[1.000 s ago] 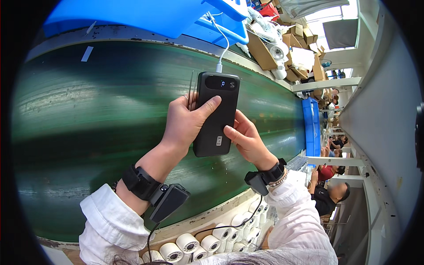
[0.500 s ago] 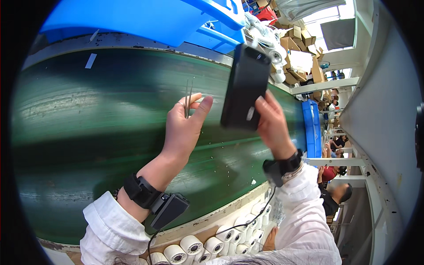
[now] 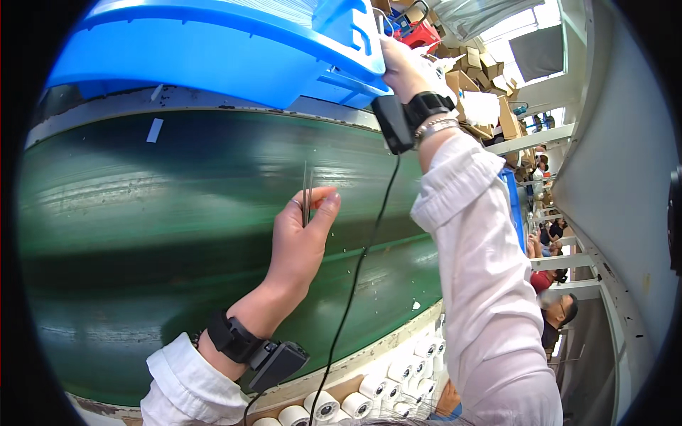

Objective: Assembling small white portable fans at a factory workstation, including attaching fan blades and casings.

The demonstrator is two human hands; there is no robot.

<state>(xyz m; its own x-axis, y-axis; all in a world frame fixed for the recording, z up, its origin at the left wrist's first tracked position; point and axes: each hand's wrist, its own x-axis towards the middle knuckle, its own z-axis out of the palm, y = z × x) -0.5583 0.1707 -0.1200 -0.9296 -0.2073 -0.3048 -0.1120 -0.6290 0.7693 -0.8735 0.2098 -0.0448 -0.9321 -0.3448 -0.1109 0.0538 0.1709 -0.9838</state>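
My left hand (image 3: 297,245) is closed round a pair of metal tweezers (image 3: 307,188), which point away from me over the green belt (image 3: 106,234). Its thumb and forefinger press them upright. Stretched to the far side, my right hand (image 3: 410,71) is beside the right end of a large blue bin (image 3: 192,60). The fingers there are mostly hidden, so whether they hold or touch anything cannot be seen. Dark devices on straps sit on both wrists, with a black cable (image 3: 366,252) running from the right one across the belt.
A white strip (image 3: 154,130) and small white bits lie on the belt. Several white cylindrical housings (image 3: 323,405) stand along the near edge. Cardboard boxes (image 3: 465,82) are piled at the far right. Other people (image 3: 558,312) sit further down the line at right.
My right hand has moved from above the belt to the far side by the blue bin. The black box it held is out of sight. My left hand has shifted slightly nearer.
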